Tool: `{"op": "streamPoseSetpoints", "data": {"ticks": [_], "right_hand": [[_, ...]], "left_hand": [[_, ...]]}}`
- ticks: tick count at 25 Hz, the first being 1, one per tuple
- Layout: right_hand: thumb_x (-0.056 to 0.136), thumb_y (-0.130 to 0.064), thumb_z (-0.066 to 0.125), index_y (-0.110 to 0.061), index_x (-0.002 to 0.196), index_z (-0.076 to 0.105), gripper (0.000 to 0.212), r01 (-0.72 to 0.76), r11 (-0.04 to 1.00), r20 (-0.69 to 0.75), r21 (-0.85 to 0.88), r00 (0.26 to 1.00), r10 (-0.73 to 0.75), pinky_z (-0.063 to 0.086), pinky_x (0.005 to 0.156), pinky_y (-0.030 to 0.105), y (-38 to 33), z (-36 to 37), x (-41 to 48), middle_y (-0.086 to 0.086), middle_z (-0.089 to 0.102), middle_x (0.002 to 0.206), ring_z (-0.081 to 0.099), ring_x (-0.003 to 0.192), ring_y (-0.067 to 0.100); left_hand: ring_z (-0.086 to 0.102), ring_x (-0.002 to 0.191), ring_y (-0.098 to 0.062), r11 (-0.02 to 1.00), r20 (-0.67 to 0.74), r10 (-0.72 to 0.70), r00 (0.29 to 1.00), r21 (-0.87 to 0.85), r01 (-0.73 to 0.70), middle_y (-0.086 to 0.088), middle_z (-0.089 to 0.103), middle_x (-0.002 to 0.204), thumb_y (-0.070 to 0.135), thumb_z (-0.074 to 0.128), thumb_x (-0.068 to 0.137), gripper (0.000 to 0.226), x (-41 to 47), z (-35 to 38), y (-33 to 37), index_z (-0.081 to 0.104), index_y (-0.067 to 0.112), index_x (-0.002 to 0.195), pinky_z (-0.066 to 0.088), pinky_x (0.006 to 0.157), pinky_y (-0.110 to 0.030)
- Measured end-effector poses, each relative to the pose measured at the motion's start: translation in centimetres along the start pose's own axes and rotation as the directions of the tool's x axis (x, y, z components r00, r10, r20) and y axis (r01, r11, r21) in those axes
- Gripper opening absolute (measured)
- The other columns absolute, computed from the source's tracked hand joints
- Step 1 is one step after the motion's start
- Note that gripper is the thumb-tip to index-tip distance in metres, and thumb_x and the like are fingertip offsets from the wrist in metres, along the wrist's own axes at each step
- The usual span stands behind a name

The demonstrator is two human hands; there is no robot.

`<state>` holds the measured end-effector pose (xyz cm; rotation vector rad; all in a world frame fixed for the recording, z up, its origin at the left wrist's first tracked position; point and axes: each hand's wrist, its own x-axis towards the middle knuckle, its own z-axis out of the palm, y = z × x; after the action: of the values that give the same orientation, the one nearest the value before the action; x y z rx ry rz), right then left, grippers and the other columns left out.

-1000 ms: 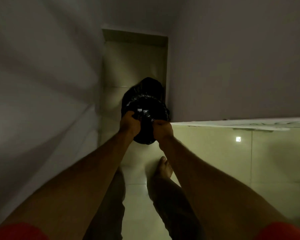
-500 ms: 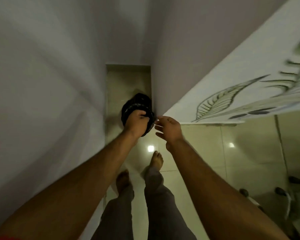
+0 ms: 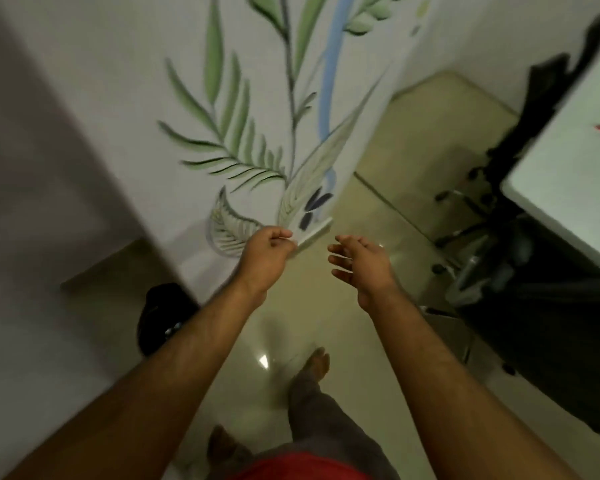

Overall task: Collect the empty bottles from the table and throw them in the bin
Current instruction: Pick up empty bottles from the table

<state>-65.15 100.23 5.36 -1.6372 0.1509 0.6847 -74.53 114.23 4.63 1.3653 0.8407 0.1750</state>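
Leaf-painted wall ahead — left hand curled, seemingly empty through blur, right hand spread; glossy floor, chair legs near — I fear a stumble.

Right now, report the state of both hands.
Left hand: closed, fingers curled, nothing visible in it.
Right hand: open, empty.

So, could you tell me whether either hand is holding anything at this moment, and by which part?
Nothing is held, as far as the view shows: the left hand has its fingers curled around nothing, and the right hand is open and empty.
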Motion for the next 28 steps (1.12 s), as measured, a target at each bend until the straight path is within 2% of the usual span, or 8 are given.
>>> {"op": "streamPoseSetpoints", "data": {"ticks": [5, 8, 11, 16, 22, 25, 28], "right_hand": [[0.095, -0.021, 0.061, -0.013, 0.097, 0.066, 0.01, 0.102, 0.993, -0.199, 0.067, 0.976, -0.087, 0.051, 0.064, 0.03, -6.4, -10.9, 5.5, 0.004, 0.071, 0.089, 0.064, 0.077, 0.017], [0.095, -0.021, 0.061, -0.016, 0.09, 0.067, 0.009, 0.166, 0.983, -0.304, 0.081, 0.943, -0.135, 0.051, 0.068, 0.032, -11.1, -18.3, 10.7, 0.004, 0.07, 0.087, 0.064, 0.075, 0.016], [0.096, -0.018, 0.06, -0.019, 0.086, 0.066, 0.011, 0.219, 0.967, -0.389, 0.127, 0.908, -0.154, 0.05, 0.061, 0.028, -16.0, -24.7, 14.9, 0.002, 0.068, 0.083, 0.062, 0.07, 0.014], [0.096, -0.015, 0.058, -0.016, 0.086, 0.065, 0.013, 0.292, 0.938, -0.484, 0.188, 0.858, -0.171, 0.048, 0.055, 0.023, -22.3, -32.5, 20.7, 0.004, 0.068, 0.08, 0.06, 0.066, 0.014], [0.096, -0.018, 0.058, -0.015, 0.096, 0.068, 0.01, 0.297, 0.933, -0.607, 0.202, 0.786, -0.119, 0.053, 0.069, 0.03, -27.2, -41.0, 32.4, 0.001, 0.071, 0.085, 0.065, 0.075, 0.014], [0.096, -0.022, 0.06, -0.02, 0.094, 0.066, 0.007, 0.293, 0.932, -0.676, 0.215, 0.733, -0.074, 0.056, 0.079, 0.035, -30.2, -44.3, 39.2, 0.004, 0.071, 0.095, 0.066, 0.085, 0.018], [0.096, -0.024, 0.06, -0.021, 0.096, 0.066, 0.006, 0.262, 0.937, -0.711, 0.23, 0.702, -0.021, 0.057, 0.085, 0.038, -34.0, -46.4, 44.9, 0.005, 0.071, 0.1, 0.067, 0.09, 0.019]], "left_hand": [[0.062, 0.09, -0.021, 0.988, 0.178, 0.104, 0.979, 0.097, -0.123, -0.01, 0.067, 0.101, 0.011, 0.062, 0.088, 0.02, 6.3, 13.1, 7.0, 0.063, 0.014, 0.107, 0.051, 0.081, -0.034], [0.061, 0.092, -0.019, 0.976, 0.288, 0.138, 0.948, 0.121, -0.179, -0.009, 0.066, 0.101, 0.013, 0.062, 0.089, 0.022, 10.9, 22.5, 11.4, 0.061, 0.016, 0.11, 0.052, 0.086, -0.037], [0.06, 0.092, -0.02, 0.968, 0.366, 0.176, 0.914, 0.104, -0.228, -0.01, 0.064, 0.098, 0.01, 0.061, 0.089, 0.021, 14.5, 31.2, 16.0, 0.06, 0.015, 0.109, 0.051, 0.092, -0.041], [0.063, 0.091, -0.019, 0.96, 0.48, 0.214, 0.851, 0.056, -0.273, -0.004, 0.064, 0.09, 0.007, 0.059, 0.09, 0.016, 19.8, 42.6, 21.7, 0.059, 0.013, 0.105, 0.05, 0.078, -0.03], [0.063, 0.089, -0.018, 0.932, 0.618, 0.219, 0.755, 0.098, -0.35, -0.001, 0.065, 0.089, 0.011, 0.062, 0.088, 0.018, 31.6, 56.7, 26.3, 0.061, 0.014, 0.105, 0.049, 0.082, -0.032], [0.06, 0.081, -0.015, 0.913, 0.69, 0.197, 0.696, 0.13, -0.387, 0.001, 0.063, 0.084, 0.01, 0.063, 0.088, 0.017, 38.0, 63.6, 29.3, 0.061, 0.014, 0.105, 0.047, 0.073, -0.025], [0.058, 0.081, -0.017, 0.897, 0.737, 0.169, 0.654, 0.16, -0.412, -0.002, 0.062, 0.084, 0.011, 0.063, 0.088, 0.02, 43.7, 69.5, 33.3, 0.061, 0.011, 0.108, 0.047, 0.068, -0.025]]}}
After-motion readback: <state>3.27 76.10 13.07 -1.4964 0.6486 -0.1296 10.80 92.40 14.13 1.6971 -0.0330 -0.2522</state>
